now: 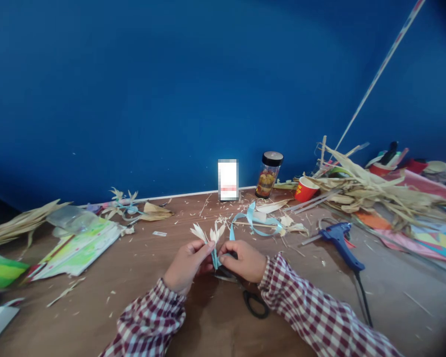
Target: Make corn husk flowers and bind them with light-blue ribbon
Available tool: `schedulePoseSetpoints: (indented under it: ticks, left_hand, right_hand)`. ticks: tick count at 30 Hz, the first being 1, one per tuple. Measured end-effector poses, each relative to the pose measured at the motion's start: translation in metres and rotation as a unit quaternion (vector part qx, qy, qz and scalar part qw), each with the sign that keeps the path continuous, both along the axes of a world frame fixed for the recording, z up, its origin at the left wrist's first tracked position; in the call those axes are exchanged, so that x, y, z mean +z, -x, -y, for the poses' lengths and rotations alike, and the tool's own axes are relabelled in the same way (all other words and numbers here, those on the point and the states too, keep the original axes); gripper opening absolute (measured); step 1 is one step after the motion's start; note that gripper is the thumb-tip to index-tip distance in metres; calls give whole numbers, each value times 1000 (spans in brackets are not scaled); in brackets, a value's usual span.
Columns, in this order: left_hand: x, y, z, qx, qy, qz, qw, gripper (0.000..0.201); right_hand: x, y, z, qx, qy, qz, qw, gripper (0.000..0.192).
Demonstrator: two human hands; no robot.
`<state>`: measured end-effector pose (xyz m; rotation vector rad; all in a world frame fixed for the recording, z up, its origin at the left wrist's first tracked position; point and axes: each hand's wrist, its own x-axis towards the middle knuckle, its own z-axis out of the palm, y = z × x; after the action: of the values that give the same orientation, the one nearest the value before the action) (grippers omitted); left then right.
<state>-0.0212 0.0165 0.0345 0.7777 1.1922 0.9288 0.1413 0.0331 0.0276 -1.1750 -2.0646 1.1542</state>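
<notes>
Two bare hands in checked sleeves work close together over a brown table (208, 329), a pale flower (216, 233) between them at the middle of the near side. The left hand (186, 265) clasps the flower by its stem, thumb on top, the petals fanning up above the fingers. The right hand (243, 259), just beside, has thumb and fingers pinched on the light blue ribbon (251, 214) where it wraps the stem; its hidden fingers cannot be made out. More of the ribbon curls in loops on the table beyond the right hand

Partly covered by the right hand lie scissors (256, 304), one black handle loop in plain view near the cuff. To the right rests a blue glue gun (340, 241), its cord running toward the near edge. Farther back, a red paper cup (306, 189) tilts in front of a heap of dry husks (367, 193), and a dark-lidded jar (269, 177) stands near a blue wall (163, 99). Beside the jar, a white panel (228, 176) is blurred beyond reading

At left, a painted sheet (91, 250) lies near a bundle of husk strips (20, 223), with smaller husk blooms (121, 204) toward the wall and pale scraps scattered across the wood
</notes>
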Motion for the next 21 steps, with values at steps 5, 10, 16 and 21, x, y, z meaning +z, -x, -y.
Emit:
schedulePoseSetpoints:
  ticks: [5,10,16,21]
  left_hand:
    - [-8,-2,-1,3,-15,-41,999,29]
    - [-10,-7,1,4,-55,-58,997,29]
    - [-13,-8,3,5,-66,-68,995,30]
    - [-13,-10,3,27,-63,-69,995,29]
  right_hand:
    - [0,2,2,-14,11,25,1000,12]
    - [-3,2,2,-10,24,3,1000,14]
    - [-3,2,3,-22,69,-14,997,16]
    - [1,2,3,-33,79,-3,996,14]
